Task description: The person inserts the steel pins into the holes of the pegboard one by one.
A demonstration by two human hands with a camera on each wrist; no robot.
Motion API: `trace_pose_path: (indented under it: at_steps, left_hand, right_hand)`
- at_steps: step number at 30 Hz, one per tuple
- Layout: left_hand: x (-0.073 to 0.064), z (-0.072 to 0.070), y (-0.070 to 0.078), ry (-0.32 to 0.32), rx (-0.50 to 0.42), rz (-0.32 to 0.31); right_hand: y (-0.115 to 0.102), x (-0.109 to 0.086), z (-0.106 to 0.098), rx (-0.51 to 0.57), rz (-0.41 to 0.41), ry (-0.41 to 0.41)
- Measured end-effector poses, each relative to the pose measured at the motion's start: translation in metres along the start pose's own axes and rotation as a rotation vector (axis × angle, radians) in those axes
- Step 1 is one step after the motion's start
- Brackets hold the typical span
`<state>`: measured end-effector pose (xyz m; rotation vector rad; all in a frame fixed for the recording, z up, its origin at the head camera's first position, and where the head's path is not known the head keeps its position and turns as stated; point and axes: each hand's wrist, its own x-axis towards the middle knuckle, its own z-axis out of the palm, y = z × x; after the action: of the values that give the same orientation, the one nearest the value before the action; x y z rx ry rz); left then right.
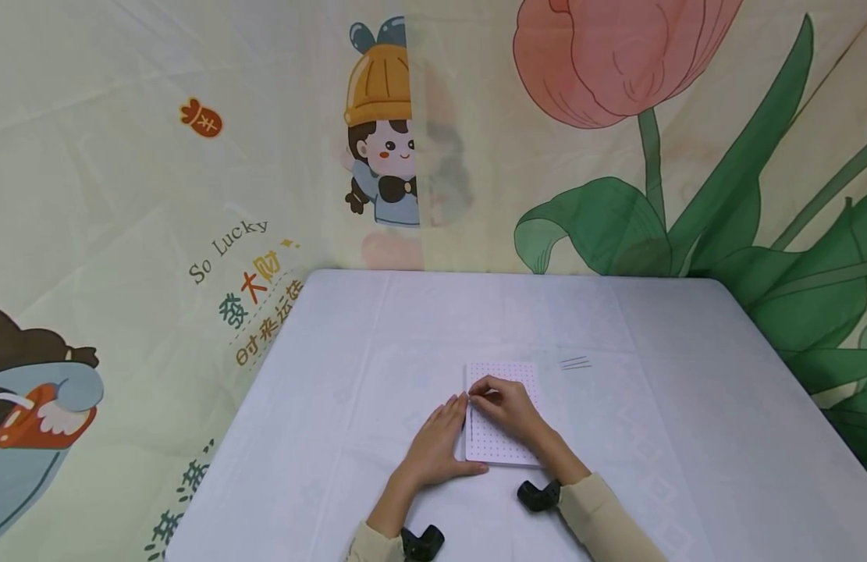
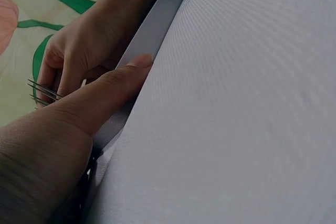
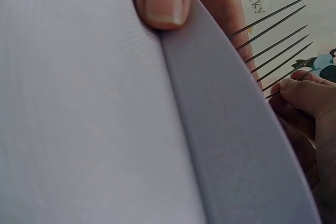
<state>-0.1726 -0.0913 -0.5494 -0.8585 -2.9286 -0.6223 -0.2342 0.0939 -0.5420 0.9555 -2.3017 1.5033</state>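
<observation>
A pale lilac pad [image 1: 503, 446] with a printed grid of dots lies flat on the table. My left hand [image 1: 435, 449] rests against its left side with straight fingers, the thumb [image 3: 167, 3] touching its near edge. Near the pad's left edge my right hand [image 1: 510, 406] pinches a thin needle [image 3: 272, 95] between thumb and fingertips. In the right wrist view several needles [image 3: 278, 43] stand in a row from the pad, beside the pinched one. Whether the pinched needle's tip is in the pad is hidden.
A few loose needles [image 1: 576, 363] lie on the white tablecloth [image 1: 616, 328], to the right of the pad's far end. Dark camera mounts [image 1: 538, 496] sit at both wrists, above the table. A printed curtain [image 1: 468, 140] hangs behind the table.
</observation>
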Motion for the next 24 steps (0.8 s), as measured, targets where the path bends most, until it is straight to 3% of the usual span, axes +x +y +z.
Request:
trace_pose_path:
  at_steps: [5, 15, 18, 24]
  left_hand:
    - [-0.001, 0.001, 0.0, 0.0, -0.008, -0.003]
    - [-0.002, 0.0, 0.001, 0.006, -0.002, 0.002]
    - [-0.002, -0.001, 0.001, 0.005, 0.0, -0.003]
    - [0.001, -0.002, 0.002, -0.005, 0.001, -0.021]
  right_hand:
    - [-0.004, -0.001, -0.001, 0.011, 0.014, -0.019]
    - [-0.038, 0.002, -0.011, 0.027, -0.042, -0.037]
    - [-0.032, 0.002, -0.012, 0.038, -0.02, -0.005]
    - [0.006, -0.003, -0.027, -0.009, 0.119, 0.138]
